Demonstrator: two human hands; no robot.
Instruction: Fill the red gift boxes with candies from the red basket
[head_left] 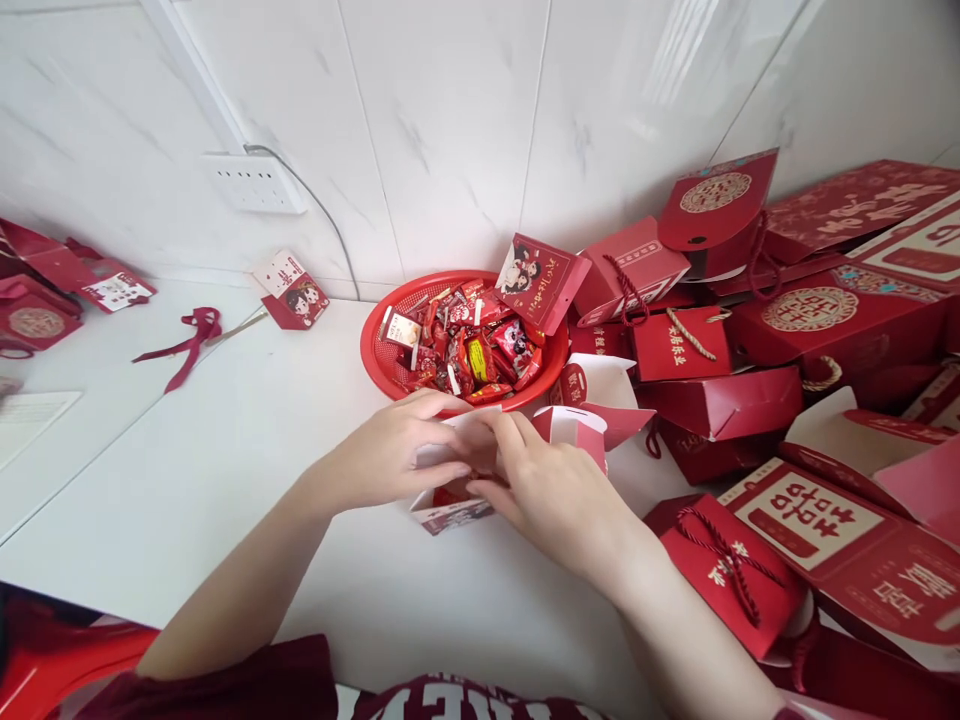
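A small open gift box (452, 517) stands on the white table, with red wrapped pieces partly visible inside. My left hand (401, 450) is at its left side, fingers curled around the raised white flap and edge. On the other side my right hand (532, 475) grips the box's upper edge, thumb at the opening; the fingers partly hide the box. Just behind the hands sits a red oval basket (373, 362) full of wrapped candies (457, 345). A red card box (541, 283) with a cartoon couple leans on the basket's right rim.
Many red gift boxes (814, 320) are piled along the right side. A small box (291, 290), a dark red ribbon (196, 345) and more boxes (37, 320) lie at the left. A power strip (253, 184) with a cable is on the tiled wall.
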